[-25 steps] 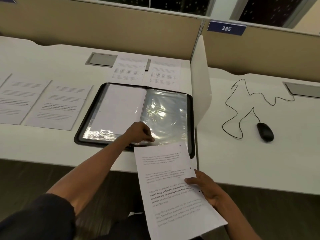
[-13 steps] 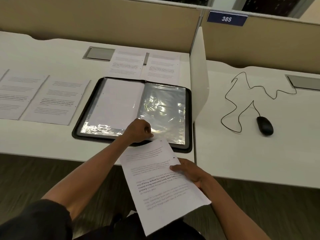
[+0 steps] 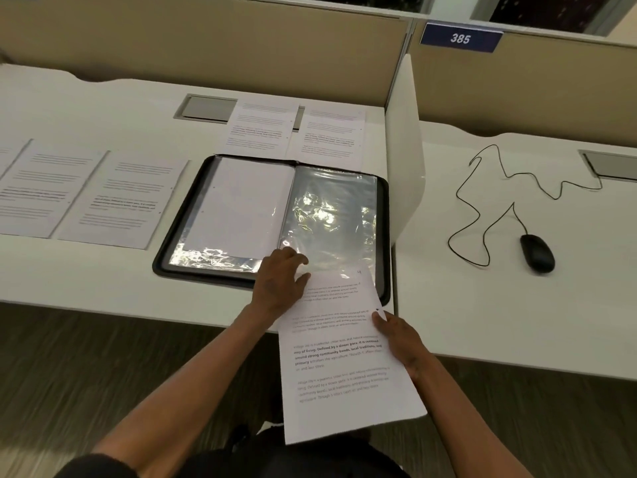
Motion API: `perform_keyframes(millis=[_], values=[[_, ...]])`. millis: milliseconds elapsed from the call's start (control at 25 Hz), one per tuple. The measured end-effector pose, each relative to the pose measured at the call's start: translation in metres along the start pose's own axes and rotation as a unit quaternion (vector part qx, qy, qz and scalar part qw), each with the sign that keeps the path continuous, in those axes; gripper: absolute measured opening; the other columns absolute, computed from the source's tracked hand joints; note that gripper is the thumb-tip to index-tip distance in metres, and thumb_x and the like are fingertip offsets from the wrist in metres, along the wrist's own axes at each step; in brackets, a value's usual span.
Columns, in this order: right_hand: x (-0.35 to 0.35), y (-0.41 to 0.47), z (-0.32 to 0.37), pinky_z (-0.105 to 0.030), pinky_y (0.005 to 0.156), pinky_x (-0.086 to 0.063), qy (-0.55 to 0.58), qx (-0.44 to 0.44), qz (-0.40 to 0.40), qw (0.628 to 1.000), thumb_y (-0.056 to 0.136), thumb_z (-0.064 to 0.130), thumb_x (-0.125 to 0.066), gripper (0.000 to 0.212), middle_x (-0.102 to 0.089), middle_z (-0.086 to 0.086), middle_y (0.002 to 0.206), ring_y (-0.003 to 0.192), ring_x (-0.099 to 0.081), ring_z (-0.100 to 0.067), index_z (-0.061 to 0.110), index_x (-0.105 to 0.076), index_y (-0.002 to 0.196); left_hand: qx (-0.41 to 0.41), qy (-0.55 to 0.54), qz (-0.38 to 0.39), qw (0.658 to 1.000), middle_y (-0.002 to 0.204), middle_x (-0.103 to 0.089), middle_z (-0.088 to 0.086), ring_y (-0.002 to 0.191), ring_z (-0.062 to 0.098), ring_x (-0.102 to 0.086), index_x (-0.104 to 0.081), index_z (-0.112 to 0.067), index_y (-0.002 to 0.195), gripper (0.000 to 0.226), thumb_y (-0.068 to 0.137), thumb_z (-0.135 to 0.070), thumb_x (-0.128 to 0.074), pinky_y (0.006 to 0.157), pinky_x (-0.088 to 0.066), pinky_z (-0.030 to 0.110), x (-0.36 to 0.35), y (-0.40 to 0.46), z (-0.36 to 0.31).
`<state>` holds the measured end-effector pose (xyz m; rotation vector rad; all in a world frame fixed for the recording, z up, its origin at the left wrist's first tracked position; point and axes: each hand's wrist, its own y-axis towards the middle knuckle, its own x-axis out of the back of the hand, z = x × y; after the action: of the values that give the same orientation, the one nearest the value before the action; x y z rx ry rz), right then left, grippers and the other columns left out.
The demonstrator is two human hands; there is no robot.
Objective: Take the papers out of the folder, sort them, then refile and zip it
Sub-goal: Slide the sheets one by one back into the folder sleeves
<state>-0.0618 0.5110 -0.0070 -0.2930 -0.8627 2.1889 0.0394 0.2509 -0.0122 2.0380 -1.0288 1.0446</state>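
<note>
Two printed sheets (image 3: 82, 194) lie side by side at the left of a white desk (image 3: 103, 108), with the corner of a third at the frame's edge, all well apart from a grey cable hatch (image 3: 206, 108) set into the desktop near the tan partition (image 3: 206, 39). A black zip folder (image 3: 272, 225) lies open and flat near the desk's front edge, a white page (image 3: 241, 205) tucked in its left clear sleeve and a glossy, wrinkled empty sleeve (image 3: 331, 215) on its right. Two more printed pages (image 3: 293, 132) lie just beyond the folder's far edge, one partly covering the hatch. The person's left hand (image 3: 279, 284) rests at the folder's near edge by the spine, fingers curled at the bottom of the right-hand sleeve and the top of a printed sheet (image 3: 344, 357); whether it pinches the plastic or only presses it cannot be told. The right hand (image 3: 400, 339) grips that sheet by its right edge, thumb on top, holding it angled over the desk's front edge with its top corner lying on the right sleeve. A white divider panel (image 3: 405, 150) stands upright just right of the folder. Beyond it, on the neighbouring desk, a black wired mouse (image 3: 537, 253) sits with its cable (image 3: 482, 201) looped loosely behind, below a blue plate (image 3: 460, 38) numbered 385.
</note>
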Motion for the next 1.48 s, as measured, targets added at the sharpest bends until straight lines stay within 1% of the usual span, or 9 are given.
perform_keyframes(millis=[120, 320, 440, 600, 840, 1040, 1120, 1320, 1480], values=[[-0.011, -0.001, -0.001, -0.024, 0.064, -0.057, 0.042, 0.001, -0.016, 0.999, 0.103, 0.032, -0.053, 0.026, -0.078, -0.004, 0.099, 0.084, -0.076, -0.020, 0.017, -0.069, 0.117, 0.089, -0.020, -0.024, 0.996, 0.084, -0.068, -0.005, 0.086, 0.017, -0.060, -0.073, -0.022, 0.089, 0.021, 0.085, -0.042, -0.071, 0.083, -0.048, 0.036, -0.006, -0.043, -0.011], [-0.012, -0.003, -0.006, -0.049, 0.085, -0.059, 0.127, -0.027, -0.003, 0.991, 0.103, 0.029, -0.054, 0.024, -0.076, -0.013, 0.109, 0.100, -0.073, -0.035, 0.017, -0.066, 0.120, 0.065, -0.019, 0.039, 0.997, 0.125, -0.061, 0.003, 0.120, 0.022, -0.052, -0.069, -0.017, 0.118, 0.047, 0.085, -0.052, -0.069, 0.105, -0.043, 0.042, -0.034, -0.085, -0.016], [-0.012, -0.005, -0.010, -0.053, 0.092, -0.057, 0.128, -0.037, -0.001, 0.991, 0.103, 0.029, -0.054, 0.025, -0.075, -0.012, 0.112, 0.102, -0.072, -0.035, 0.019, -0.065, 0.122, 0.066, -0.009, 0.033, 0.997, 0.143, -0.051, 0.008, 0.138, 0.029, -0.042, -0.062, -0.016, 0.131, 0.060, 0.088, -0.058, -0.062, 0.115, -0.033, 0.045, -0.036, -0.083, -0.016], [-0.013, -0.002, -0.014, -0.057, 0.095, -0.055, 0.106, -0.043, -0.003, 0.993, 0.103, 0.031, -0.054, 0.027, -0.075, -0.010, 0.113, 0.103, -0.073, -0.033, 0.019, -0.065, 0.125, 0.070, 0.008, 0.065, 0.995, 0.158, -0.034, 0.010, 0.149, 0.028, -0.024, -0.045, -0.015, 0.147, 0.079, 0.091, -0.070, -0.038, 0.120, -0.019, 0.041, -0.031, -0.075, -0.016], [-0.013, 0.002, -0.015, -0.043, 0.077, -0.063, -0.003, 0.021, -0.076, 0.997, 0.099, 0.033, -0.061, 0.027, -0.075, -0.008, 0.106, 0.087, -0.076, -0.024, 0.016, -0.064, 0.119, 0.053, 0.076, 0.097, 0.991, 0.157, -0.036, 0.005, 0.146, 0.026, -0.028, -0.038, -0.020, 0.150, 0.082, 0.090, -0.073, -0.024, 0.117, -0.018, 0.048, -0.031, -0.066, -0.021], [-0.010, 0.001, -0.015, -0.035, 0.072, -0.063, -0.031, 0.024, -0.090, 0.995, 0.100, 0.037, -0.058, 0.029, -0.073, -0.007, 0.107, 0.088, -0.074, -0.023, 0.017, -0.063, 0.120, 0.017, 0.087, 0.115, 0.989, 0.160, -0.031, 0.005, 0.152, 0.027, -0.011, -0.035, -0.017, 0.152, 0.080, 0.093, -0.070, -0.027, 0.122, -0.010, 0.049, -0.038, -0.057, -0.021], [-0.012, -0.002, -0.010, -0.036, 0.071, -0.063, -0.022, 0.022, -0.087, 0.996, 0.102, 0.037, -0.054, 0.026, -0.075, -0.008, 0.102, 0.087, -0.074, -0.025, 0.017, -0.067, 0.112, 0.010, 0.091, 0.129, 0.987, 0.164, -0.023, 0.004, 0.154, 0.026, -0.001, -0.027, -0.016, 0.156, 0.082, 0.094, -0.069, -0.024, 0.124, -0.003, 0.046, -0.040, -0.055, -0.018], [-0.020, 0.000, -0.008, -0.044, 0.085, -0.060, -0.054, 0.016, -0.067, 0.996, 0.105, 0.044, -0.044, 0.042, -0.075, -0.010, 0.097, 0.091, -0.073, -0.028, 0.012, -0.070, 0.101, 0.008, 0.084, 0.152, 0.985, 0.165, 0.008, 0.003, 0.151, 0.022, 0.020, -0.005, -0.016, 0.159, 0.086, 0.094, -0.071, -0.015, 0.124, 0.005, 0.045, -0.043, -0.054, -0.009], [-0.028, 0.005, -0.002, -0.033, 0.069, -0.056, -0.152, 0.032, -0.048, 0.987, 0.107, 0.044, -0.037, 0.051, -0.074, -0.011, 0.092, 0.077, -0.070, -0.021, 0.006, -0.069, 0.098, 0.013, 0.086, 0.162, 0.983, 0.163, 0.023, 0.004, 0.148, 0.021, 0.029, 0.008, -0.020, 0.157, 0.086, 0.092, -0.072, -0.011, 0.119, 0.018, 0.038, -0.043, -0.052, -0.009]])
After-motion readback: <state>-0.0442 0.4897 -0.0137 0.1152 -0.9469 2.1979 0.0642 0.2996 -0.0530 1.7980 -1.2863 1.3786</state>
